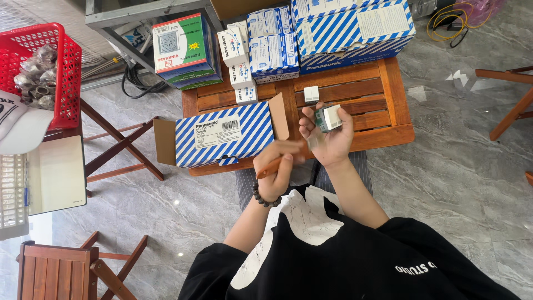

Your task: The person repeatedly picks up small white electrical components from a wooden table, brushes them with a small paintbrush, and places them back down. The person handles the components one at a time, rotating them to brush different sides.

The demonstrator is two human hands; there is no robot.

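Low slatted wooden table (388, 119) on a grey marble-pattern floor, seen from above. Rear of the table crowded: stacked blue-and-white striped cartons (355, 30), smaller white-and-blue boxes (272, 47), a green, red and white box (183, 50) at the left corner. Front left edge: another blue-striped carton (222, 139) lying with both end flaps open, close beside the left hand. One small white module (311, 93) sits alone on the slats, just beyond the right hand. Red plastic basket (53, 72) with grey metal fittings far left, well apart. Folding wooden chair (55, 269) at lower left.

Right hand (327, 136) raised over the table's front edge, palm up, fingers curled and closed around a small white-and-green switch module (328, 118).

Left hand (277, 166) lower, near the person's lap, clenched on a screwdriver with an orange-brown handle (272, 168); a dark bead bracelet on the wrist. Screwdriver tip blurred, reaching toward the right palm; contact cannot be told.
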